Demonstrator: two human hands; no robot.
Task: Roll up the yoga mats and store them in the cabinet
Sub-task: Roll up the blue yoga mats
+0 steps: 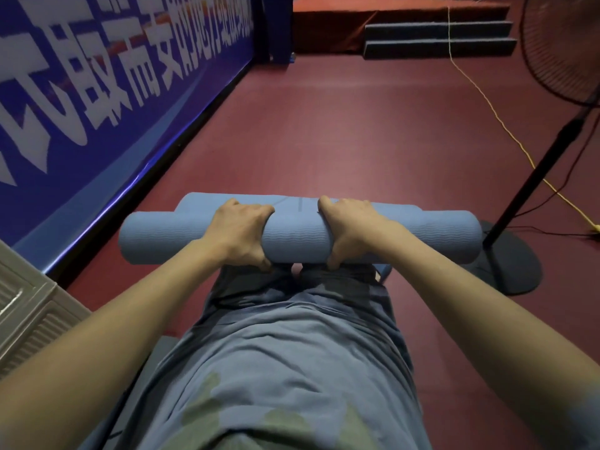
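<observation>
Both grips curled round rolled blue yoga mat, left hand and right hand close together at its middle. Held level, crosswise before torso, above red floor. Fan stand right; blue banner left.

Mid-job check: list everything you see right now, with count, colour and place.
yoga mat roll: one, light blue, held crosswise in front of the person
mat flap: one, light blue, behind the roll
banner: one, blue with white characters, left
floor: red, all around
standing fan: one, black, right
cable: one, yellow, on the floor, right
steps: dark, far end
cabinet: grey, lower left
left hand: gripping roll
right hand: gripping roll
</observation>
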